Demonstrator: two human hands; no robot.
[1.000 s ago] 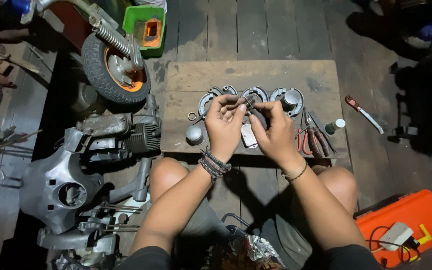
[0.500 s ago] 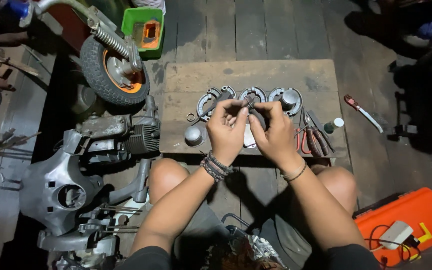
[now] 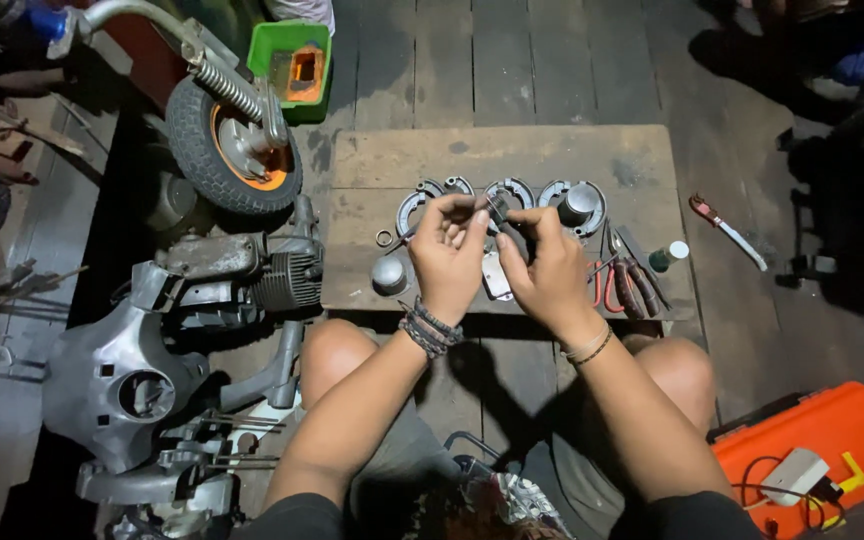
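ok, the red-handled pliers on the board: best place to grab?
Probably the red-handled pliers are best taken by the handle ends nearest the person, from above. They lie flat on the wooden board, right of the right hand, handles toward the near edge, dark tools close alongside.

Green box [image 3: 297, 62], open top, orange inside, far left beside wheel. Orange case [image 3: 822, 450] near right by my knee, white pack on lid. Small green-white bottle [image 3: 668, 256] right on board.

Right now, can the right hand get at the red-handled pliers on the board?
Probably yes: the red-handled pliers lie uncovered just beside the right hand, though it is pinching a small part with the left hand.
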